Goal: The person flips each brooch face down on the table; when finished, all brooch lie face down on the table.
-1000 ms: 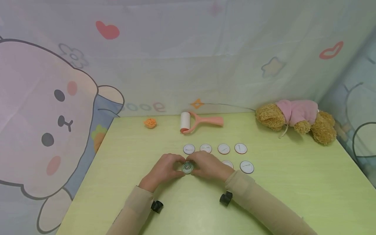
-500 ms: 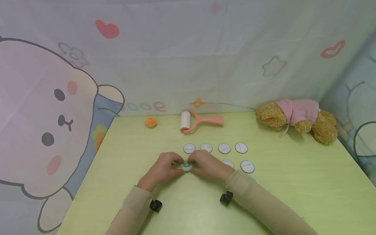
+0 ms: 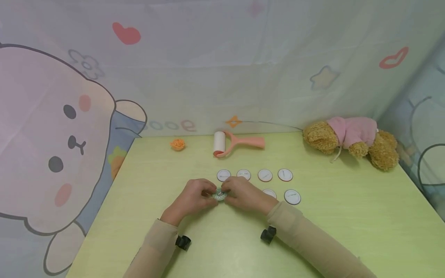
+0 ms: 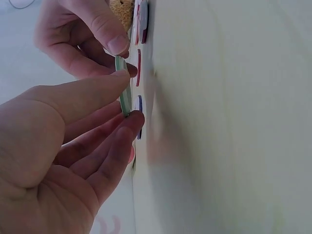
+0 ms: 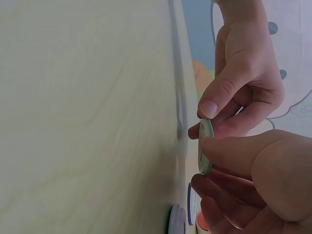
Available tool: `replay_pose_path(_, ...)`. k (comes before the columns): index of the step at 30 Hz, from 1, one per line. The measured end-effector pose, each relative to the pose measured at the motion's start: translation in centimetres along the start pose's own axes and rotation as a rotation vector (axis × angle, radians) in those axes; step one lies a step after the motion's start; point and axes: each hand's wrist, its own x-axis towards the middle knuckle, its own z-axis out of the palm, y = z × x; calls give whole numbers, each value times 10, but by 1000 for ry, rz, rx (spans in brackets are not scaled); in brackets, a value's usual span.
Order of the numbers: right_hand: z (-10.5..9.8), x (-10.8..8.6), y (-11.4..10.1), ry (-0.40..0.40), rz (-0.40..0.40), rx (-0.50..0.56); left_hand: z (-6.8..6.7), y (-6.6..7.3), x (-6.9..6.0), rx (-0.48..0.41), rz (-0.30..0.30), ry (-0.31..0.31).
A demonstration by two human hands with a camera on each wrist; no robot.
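Observation:
A round green pin badge (image 3: 219, 195) with a pale pattern is held between both hands, a little above the table. My left hand (image 3: 192, 200) pinches its left edge with thumb and fingers. On the opposite edge, my right hand (image 3: 248, 195) pinches it too. In the left wrist view the badge (image 4: 125, 92) is seen nearly edge-on, its thin green rim between the fingertips. The right wrist view shows the badge (image 5: 205, 146) off the tabletop, its pale back partly visible. Behind the hands lie several white-backed badges (image 3: 265, 175), pins up, in two rows; the right hand partly covers the nearer row.
A pink-handled lint roller (image 3: 243, 143) lies at the back of the light green table (image 3: 139, 231). Left of it sits a small orange item (image 3: 178, 144). A teddy bear in a pink top (image 3: 351, 139) lies at the back right. A printed curtain hangs behind.
Both hands have shifted slightly left and away from the body with the green badge. The badge's patterned face looks narrower, as if tilted. The other badges have stayed in place.

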Motion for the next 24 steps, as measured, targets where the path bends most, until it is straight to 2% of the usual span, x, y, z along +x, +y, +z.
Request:
replay_pose_path(3,0,-1,0,5,-1,4,-1,-1,0,-13,-4,-2)
replay_pose_path(12,1,-1,4,21,5,8,-1,-4,0,-20,41,3)
replay_pose_path(24,0,-2,3,18,53,47,-2,-2,0,-2,-7,5)
